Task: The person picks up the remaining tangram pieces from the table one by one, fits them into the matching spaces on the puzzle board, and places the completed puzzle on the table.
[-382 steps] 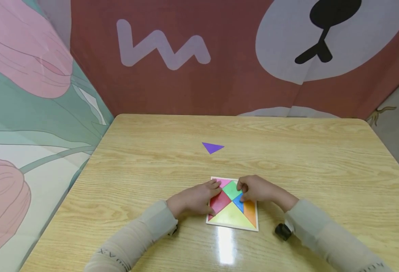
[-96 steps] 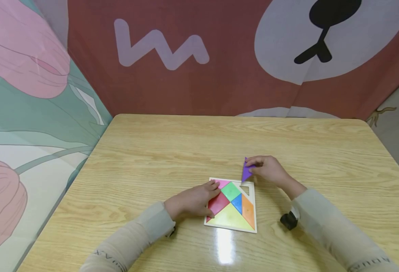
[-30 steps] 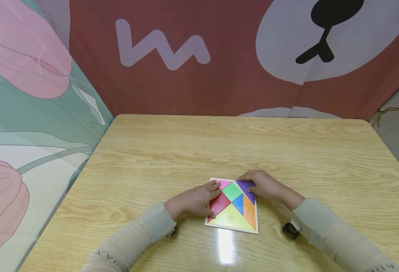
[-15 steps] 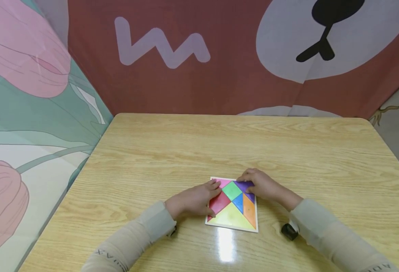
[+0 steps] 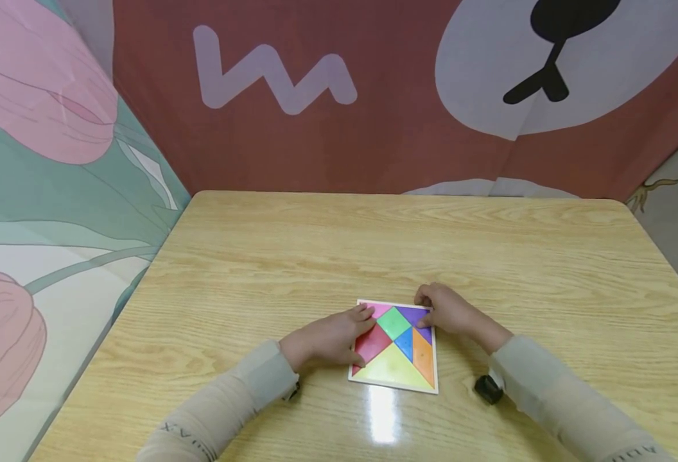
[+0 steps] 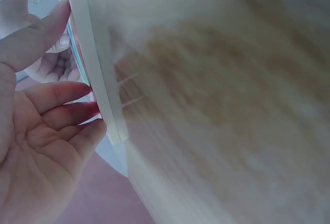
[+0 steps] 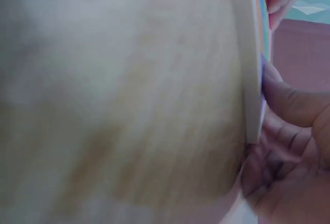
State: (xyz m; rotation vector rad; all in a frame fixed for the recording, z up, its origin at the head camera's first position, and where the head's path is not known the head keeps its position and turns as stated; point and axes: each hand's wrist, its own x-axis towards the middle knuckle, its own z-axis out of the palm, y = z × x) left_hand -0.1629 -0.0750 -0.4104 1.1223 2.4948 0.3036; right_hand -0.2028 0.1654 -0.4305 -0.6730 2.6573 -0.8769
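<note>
A square tangram board (image 5: 393, 385) with a white frame lies on the table. Its slots hold a purple triangle (image 5: 411, 314), a green square (image 5: 393, 323), a blue triangle (image 5: 404, 345) and orange, yellow, red and pink pieces. My left hand (image 5: 332, 337) rests on the board's left side, fingers spread over the red triangle (image 5: 372, 345) and the pink piece (image 5: 380, 310). At the far right corner is my right hand (image 5: 454, 311): its thumb touches the purple triangle, and its bent fingers lie by the board's far edge (image 7: 251, 79). Part of the purple triangle is hidden by that hand.
The wooden table (image 5: 293, 250) extends around the board, its far edge against a red printed backdrop (image 5: 397, 147). Floral fabric (image 5: 21, 192) hangs on the left. A black wrist device (image 5: 488, 389) sits under the right cuff.
The purple triangle, first lying alone beyond the board, was picked up by my right hand and now lies in the corner slot. The right fingers have since slid off it toward the far edge.
</note>
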